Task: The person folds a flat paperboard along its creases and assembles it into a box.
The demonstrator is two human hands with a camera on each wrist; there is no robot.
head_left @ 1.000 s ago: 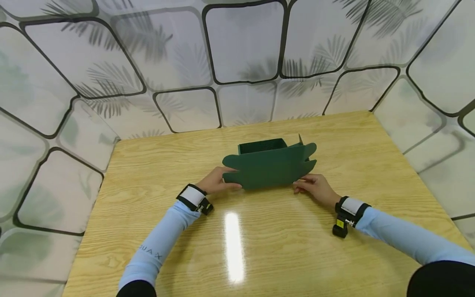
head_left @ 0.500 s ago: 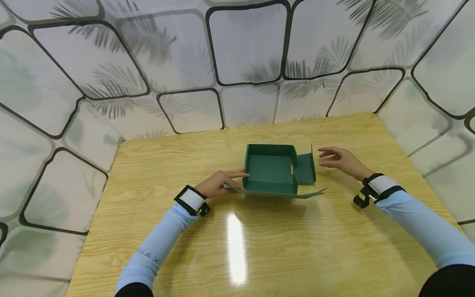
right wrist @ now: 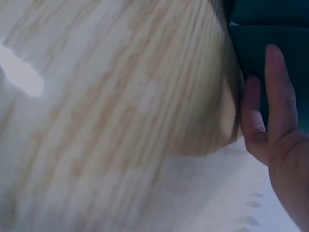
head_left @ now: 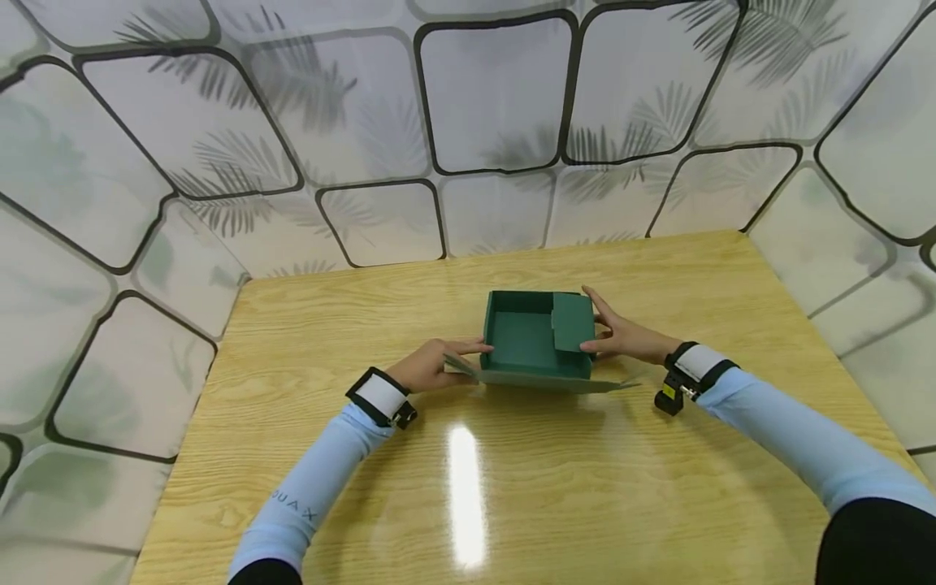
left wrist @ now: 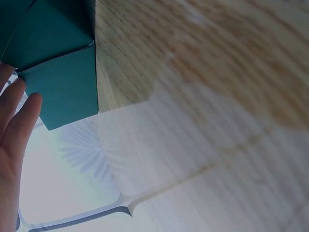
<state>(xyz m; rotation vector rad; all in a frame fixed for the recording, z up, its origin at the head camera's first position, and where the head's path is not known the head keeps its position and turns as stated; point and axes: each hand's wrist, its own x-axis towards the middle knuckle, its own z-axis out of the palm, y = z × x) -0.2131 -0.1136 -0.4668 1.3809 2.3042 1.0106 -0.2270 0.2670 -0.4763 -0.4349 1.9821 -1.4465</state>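
Note:
A dark green cardboard box [head_left: 522, 333] stands open-topped on the table, its front panel [head_left: 556, 382] leaning toward me with a tab at each end. At its right side a flap [head_left: 573, 322] is folded inward over the interior. My left hand [head_left: 431, 363] lies at the left wall, straight fingers touching the rim; in the left wrist view its fingers [left wrist: 30, 104] reach up beside a green panel [left wrist: 63, 87]. My right hand [head_left: 629, 337] is spread against the right wall and flap. Its extended fingers [right wrist: 279, 92] touch the green wall [right wrist: 289, 48] in the right wrist view.
The light wooden table [head_left: 351, 309] carries a bright glare streak [head_left: 465, 496] in front of the box. Patterned white curtain-like walls [head_left: 497, 89] enclose its back and both sides. Each wrist wears a strapped camera [head_left: 669, 394].
The box was first tilted up in both hands, then set down on the table. My right hand has moved left onto the right flap, which has swung from outside to over the interior.

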